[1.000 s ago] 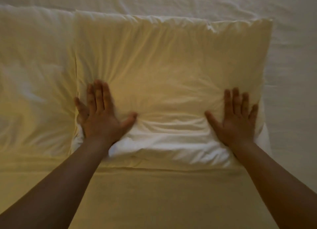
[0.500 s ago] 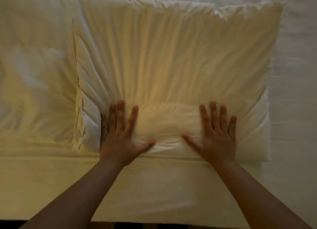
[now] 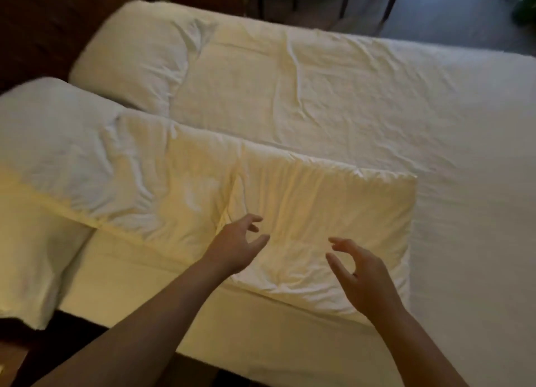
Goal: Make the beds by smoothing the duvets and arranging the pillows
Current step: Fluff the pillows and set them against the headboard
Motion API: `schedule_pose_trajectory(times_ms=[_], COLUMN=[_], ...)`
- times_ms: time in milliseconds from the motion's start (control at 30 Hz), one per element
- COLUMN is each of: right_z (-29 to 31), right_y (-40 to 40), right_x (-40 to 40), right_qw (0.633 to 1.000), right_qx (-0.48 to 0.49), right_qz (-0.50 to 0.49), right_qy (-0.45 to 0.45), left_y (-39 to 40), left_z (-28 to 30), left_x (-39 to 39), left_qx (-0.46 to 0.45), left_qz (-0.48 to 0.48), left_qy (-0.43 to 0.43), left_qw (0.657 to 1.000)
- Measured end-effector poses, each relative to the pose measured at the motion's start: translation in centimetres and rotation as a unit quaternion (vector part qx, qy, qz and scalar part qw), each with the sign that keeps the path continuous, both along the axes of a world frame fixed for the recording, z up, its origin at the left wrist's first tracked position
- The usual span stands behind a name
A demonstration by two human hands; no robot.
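Right, bed (image 3: 406,119) w/ white duvet fills view; near pillow (image 3: 319,227) lies flat by its front edge, 2nd pillow (image 3: 72,154) just left. Left hand (image 3: 235,246) & right hand (image 3: 365,279) hover over it, grip wide, fingers loosely curled, holding nothing.

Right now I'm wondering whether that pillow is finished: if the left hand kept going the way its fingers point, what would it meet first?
Probably the pillow. The left hand hangs over its near-left part, fingers pointing up and right across it; height above it is unclear.
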State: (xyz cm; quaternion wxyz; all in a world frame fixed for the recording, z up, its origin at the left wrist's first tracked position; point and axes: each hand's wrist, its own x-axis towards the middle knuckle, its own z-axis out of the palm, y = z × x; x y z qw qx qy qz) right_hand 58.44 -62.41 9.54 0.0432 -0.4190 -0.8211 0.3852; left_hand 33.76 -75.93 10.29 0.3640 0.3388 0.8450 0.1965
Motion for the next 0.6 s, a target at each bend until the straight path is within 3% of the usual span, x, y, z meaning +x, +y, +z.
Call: schedule_pose_trajectory(times_ms=[267,600], right_z=[17.8,29.1], right_y=[-3.9,-14.2], right_x=[-5.7,-15.6], right_qw=[0.988,0.967], right_qx=[-0.01,-0.074], right_qz=[0.069,0.151], right_qy=[0.139,0.193], left_y=[-6.1,-20.3], left_z=[19.4,29.3], left_x=[1.1,-4.3], left_qx=[0.153,0.257], left_qz=[0.074,0.212], left_qy=[0.078,0.11], left_qw=[0.982,0.936])
